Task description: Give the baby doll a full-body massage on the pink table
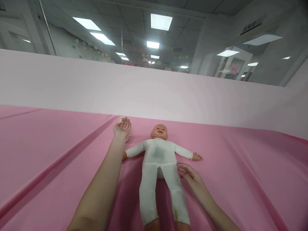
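A baby doll (158, 154) in a white fabric suit lies on its back, arms spread, with a grey patch on its chest. My left hand (122, 128) is up at the left of the doll's head, palm showing and fingers stretched out. By its fingertips is a small pale yellow thing (122, 119), too small to name; whether I touch it cannot be told. Partly hidden behind my left wrist is a skin-coloured object (127, 139). My right hand (190, 175) rests beside the doll's hip at the right, fingers loosely extended, fingertips close to the white fabric.
A pink sheet (60, 176) with long folds covers the surface under the doll. Behind it stands a low white wall (144, 93), with a large window (134, 38) above it. Lit ceiling panels and a doorway show in the glass.
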The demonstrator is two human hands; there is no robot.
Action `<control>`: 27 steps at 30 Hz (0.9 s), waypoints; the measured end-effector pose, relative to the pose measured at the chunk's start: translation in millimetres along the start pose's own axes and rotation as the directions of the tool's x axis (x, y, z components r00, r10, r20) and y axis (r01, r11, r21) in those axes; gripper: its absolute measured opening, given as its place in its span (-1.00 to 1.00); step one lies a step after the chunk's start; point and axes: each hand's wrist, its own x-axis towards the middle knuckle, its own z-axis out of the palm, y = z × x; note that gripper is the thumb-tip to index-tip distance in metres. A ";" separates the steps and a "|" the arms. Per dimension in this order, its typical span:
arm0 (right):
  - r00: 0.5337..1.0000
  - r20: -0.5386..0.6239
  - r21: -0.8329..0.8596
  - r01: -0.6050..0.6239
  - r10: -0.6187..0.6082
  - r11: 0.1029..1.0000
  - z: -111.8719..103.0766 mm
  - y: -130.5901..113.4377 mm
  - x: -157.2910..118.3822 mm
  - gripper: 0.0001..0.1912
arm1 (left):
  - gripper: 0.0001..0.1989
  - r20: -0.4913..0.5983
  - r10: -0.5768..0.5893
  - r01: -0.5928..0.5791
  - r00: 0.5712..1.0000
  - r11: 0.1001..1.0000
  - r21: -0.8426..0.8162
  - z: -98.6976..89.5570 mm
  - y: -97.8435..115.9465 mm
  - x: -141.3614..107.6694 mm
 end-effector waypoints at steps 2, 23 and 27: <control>1.000 0.001 0.005 0.000 0.000 1.000 1.0 -2.1 -0.6 -0.66 | -0.71 -0.008 -0.002 0.002 1.000 1.000 0.001 2.0 0.1 -0.6; 0.999 -0.011 -0.012 0.031 -0.031 0.999 -1.3 3.7 1.5 -0.64 | -0.73 0.142 -0.079 0.075 0.987 0.997 0.037 33.4 -0.7 -29.6; 0.996 -0.052 0.010 0.078 -0.077 0.997 3.1 -4.4 0.3 -0.63 | -0.77 0.261 -0.007 -0.048 0.965 0.978 0.203 56.5 -25.1 -62.0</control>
